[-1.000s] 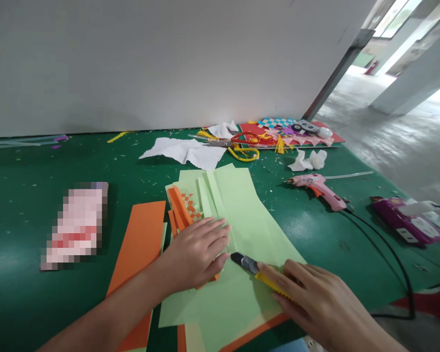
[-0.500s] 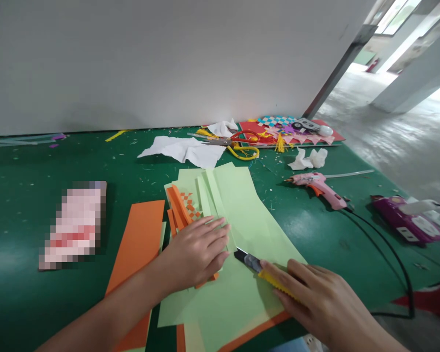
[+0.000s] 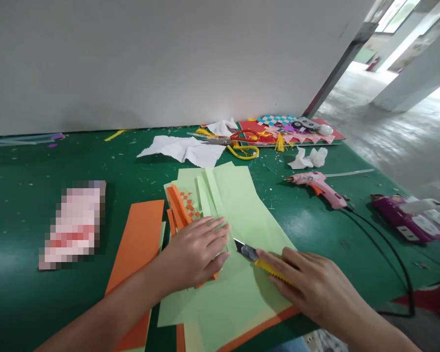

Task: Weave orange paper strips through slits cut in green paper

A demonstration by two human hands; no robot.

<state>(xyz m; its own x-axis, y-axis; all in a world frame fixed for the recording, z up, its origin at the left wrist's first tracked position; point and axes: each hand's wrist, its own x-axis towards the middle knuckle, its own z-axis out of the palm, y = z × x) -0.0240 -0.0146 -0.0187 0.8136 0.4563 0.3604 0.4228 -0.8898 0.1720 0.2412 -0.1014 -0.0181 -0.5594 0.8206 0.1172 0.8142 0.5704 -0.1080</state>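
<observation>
My left hand lies flat with fingers stretched out, pressing on a stack of light green paper on the green table. My right hand is closed around a yellow utility knife, whose blade tip rests on the green sheet just right of my left fingertips. Cut green strips and orange strips with a small woven orange-and-green patch lie just beyond my left hand. An orange sheet lies under my left forearm.
A pink glue gun with a black cord lies to the right, near a purple box. Scissors, white tissue and colourful paper crafts sit at the back by the wall. A blurred pink packet lies left.
The knife and my right hand slid back along the green sheet, then moved forward and up again; the blade tip now sits nearer my left fingers. My left hand has stayed put.
</observation>
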